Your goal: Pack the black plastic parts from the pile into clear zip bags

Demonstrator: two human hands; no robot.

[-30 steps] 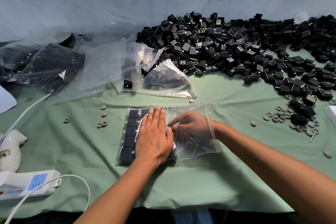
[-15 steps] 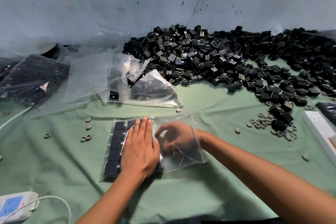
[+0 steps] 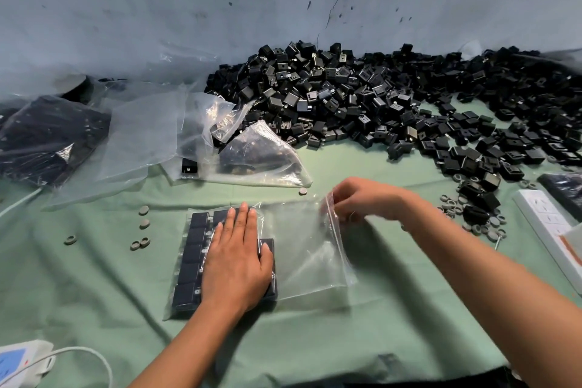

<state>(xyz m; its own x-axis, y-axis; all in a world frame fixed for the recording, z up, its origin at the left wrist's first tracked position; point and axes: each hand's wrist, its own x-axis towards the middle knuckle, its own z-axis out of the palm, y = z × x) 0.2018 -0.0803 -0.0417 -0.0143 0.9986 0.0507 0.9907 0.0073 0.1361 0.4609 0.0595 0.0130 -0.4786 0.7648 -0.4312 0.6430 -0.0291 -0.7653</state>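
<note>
A clear zip bag (image 3: pixel 302 249) lies flat on the green cloth, its left half filled with rows of black plastic parts (image 3: pixel 192 258). My left hand (image 3: pixel 237 261) presses flat on those parts, fingers together. My right hand (image 3: pixel 362 201) is at the bag's open right end, fingers pinched on the zip strip; it is blurred. The big pile of loose black parts (image 3: pixel 378 104) spreads along the back and right.
Empty clear bags (image 3: pixel 148 132) and a filled dark bag (image 3: pixel 47 138) lie at the back left. Small grey rings (image 3: pixel 482 220) are scattered right of the hands and a few at the left. A white power strip (image 3: pixel 548 224) sits at the right edge, another device (image 3: pixel 19 362) bottom left.
My right hand has come out of the bag and moved right to its open end, where it now pinches the zip strip. The left hand stays pressed on the parts.
</note>
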